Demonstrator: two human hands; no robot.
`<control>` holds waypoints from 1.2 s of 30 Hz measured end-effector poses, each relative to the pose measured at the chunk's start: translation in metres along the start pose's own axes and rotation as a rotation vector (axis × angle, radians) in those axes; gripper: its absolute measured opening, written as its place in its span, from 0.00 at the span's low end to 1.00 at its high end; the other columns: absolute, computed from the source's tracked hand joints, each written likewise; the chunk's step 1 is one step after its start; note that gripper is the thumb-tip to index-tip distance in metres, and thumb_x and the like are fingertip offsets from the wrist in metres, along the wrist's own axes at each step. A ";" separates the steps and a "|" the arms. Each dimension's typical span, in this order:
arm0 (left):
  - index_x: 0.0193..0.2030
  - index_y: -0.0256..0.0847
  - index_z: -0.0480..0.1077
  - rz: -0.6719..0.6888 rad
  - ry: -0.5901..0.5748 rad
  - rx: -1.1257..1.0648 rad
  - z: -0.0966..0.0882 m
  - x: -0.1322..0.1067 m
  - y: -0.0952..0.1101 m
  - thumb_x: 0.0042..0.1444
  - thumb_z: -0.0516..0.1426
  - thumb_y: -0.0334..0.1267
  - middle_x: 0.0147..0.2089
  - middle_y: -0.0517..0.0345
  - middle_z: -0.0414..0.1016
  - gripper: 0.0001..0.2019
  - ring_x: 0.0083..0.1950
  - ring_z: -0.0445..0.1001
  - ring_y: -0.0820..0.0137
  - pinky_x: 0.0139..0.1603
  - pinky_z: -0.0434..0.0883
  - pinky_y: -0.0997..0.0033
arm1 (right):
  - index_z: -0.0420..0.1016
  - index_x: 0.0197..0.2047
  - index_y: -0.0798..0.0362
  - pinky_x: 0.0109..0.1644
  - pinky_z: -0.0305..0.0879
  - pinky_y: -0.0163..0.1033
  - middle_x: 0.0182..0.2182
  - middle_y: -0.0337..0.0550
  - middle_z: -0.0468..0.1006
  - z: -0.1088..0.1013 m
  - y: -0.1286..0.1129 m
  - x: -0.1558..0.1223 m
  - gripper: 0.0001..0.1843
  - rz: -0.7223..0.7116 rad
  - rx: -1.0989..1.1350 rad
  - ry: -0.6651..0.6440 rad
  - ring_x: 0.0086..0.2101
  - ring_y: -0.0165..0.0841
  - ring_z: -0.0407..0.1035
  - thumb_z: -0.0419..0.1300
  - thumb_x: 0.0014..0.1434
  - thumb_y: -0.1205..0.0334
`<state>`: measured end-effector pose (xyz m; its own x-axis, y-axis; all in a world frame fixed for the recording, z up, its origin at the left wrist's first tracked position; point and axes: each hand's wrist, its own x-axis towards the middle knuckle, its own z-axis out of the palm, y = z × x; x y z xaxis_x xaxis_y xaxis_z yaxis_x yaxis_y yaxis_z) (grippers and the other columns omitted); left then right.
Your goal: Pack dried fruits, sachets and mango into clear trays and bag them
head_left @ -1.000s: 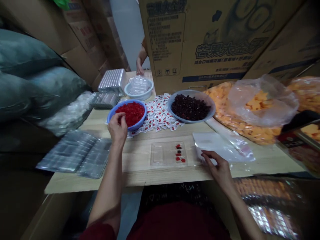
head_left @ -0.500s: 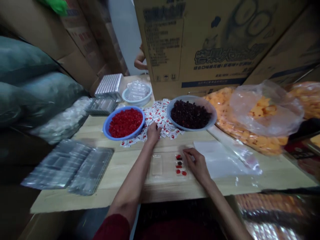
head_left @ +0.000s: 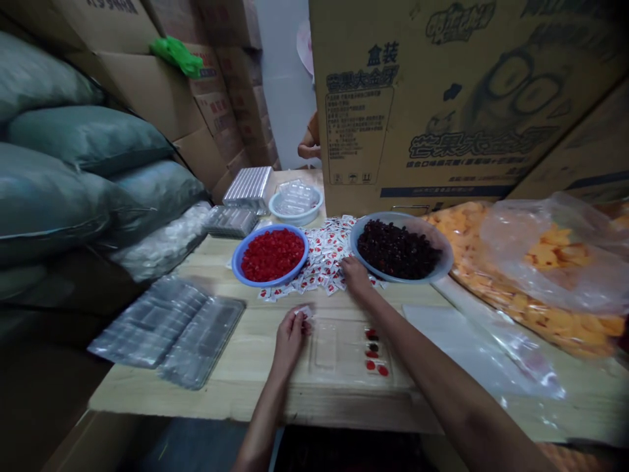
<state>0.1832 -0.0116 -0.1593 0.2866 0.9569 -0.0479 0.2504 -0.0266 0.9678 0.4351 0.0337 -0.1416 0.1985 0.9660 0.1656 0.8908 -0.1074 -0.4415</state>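
My left hand (head_left: pixel 289 335) is closed on a small white packet (head_left: pixel 303 312), just left of a clear plastic tray (head_left: pixel 344 341). Its thumb and fingers pinch the packet above the wooden table. Several red and dark pieces (head_left: pixel 372 354) lie in the tray's right-hand compartments. Farther back, my right hand (head_left: pixel 358 278) reaches to the edge of a heap of white packets with red print (head_left: pixel 325 252). Those fingers are curled downward and their tips are partly hidden. A blue bowl of red pieces (head_left: pixel 273 255) stands left of the heap, and a bowl of dark pieces (head_left: pixel 398 249) stands right.
Stacked clear trays (head_left: pixel 170 328) lie at the left, with more trays (head_left: pixel 248 190) behind. Clear plastic sheets (head_left: pixel 442 328) and big bags of orange pieces (head_left: pixel 540 262) cover the right. A large carton (head_left: pixel 363 131) rises behind. Part of another person's arm (head_left: pixel 310 141) shows.
My left hand has drawn back from the packet heap to the tray's left side, bringing a packet. My right hand has moved from the tray forward to the heap. The camera view has shifted.
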 end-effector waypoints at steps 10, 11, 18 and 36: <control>0.40 0.41 0.76 0.075 0.098 0.027 -0.002 -0.025 0.026 0.59 0.57 0.45 0.35 0.57 0.78 0.11 0.39 0.76 0.67 0.43 0.72 0.69 | 0.70 0.35 0.53 0.43 0.62 0.37 0.32 0.43 0.74 -0.039 -0.017 -0.051 0.08 0.063 0.267 0.146 0.35 0.34 0.68 0.51 0.64 0.68; 0.40 0.40 0.75 0.067 0.088 0.005 0.001 -0.029 0.027 0.58 0.58 0.45 0.33 0.58 0.77 0.11 0.37 0.75 0.68 0.41 0.71 0.70 | 0.69 0.35 0.52 0.41 0.62 0.36 0.30 0.41 0.73 -0.044 -0.013 -0.065 0.08 0.087 0.300 0.156 0.33 0.33 0.67 0.51 0.64 0.66; 0.36 0.41 0.72 0.066 0.005 0.074 0.029 -0.054 0.025 0.57 0.60 0.45 0.29 0.62 0.74 0.10 0.31 0.74 0.71 0.36 0.69 0.73 | 0.67 0.32 0.52 0.30 0.58 0.34 0.22 0.35 0.68 -0.063 0.004 -0.205 0.13 0.308 0.839 0.251 0.25 0.30 0.63 0.60 0.60 0.52; 0.42 0.43 0.76 0.167 -0.395 0.183 0.042 -0.060 0.049 0.60 0.60 0.42 0.36 0.58 0.78 0.07 0.34 0.73 0.68 0.36 0.68 0.69 | 0.76 0.38 0.52 0.33 0.64 0.36 0.27 0.39 0.75 -0.019 -0.045 -0.237 0.15 0.373 0.972 0.025 0.27 0.32 0.67 0.60 0.62 0.49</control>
<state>0.2174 -0.0824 -0.1196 0.6578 0.7529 -0.0199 0.3202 -0.2556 0.9122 0.3553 -0.1943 -0.1442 0.4119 0.9040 -0.1144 0.0595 -0.1520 -0.9866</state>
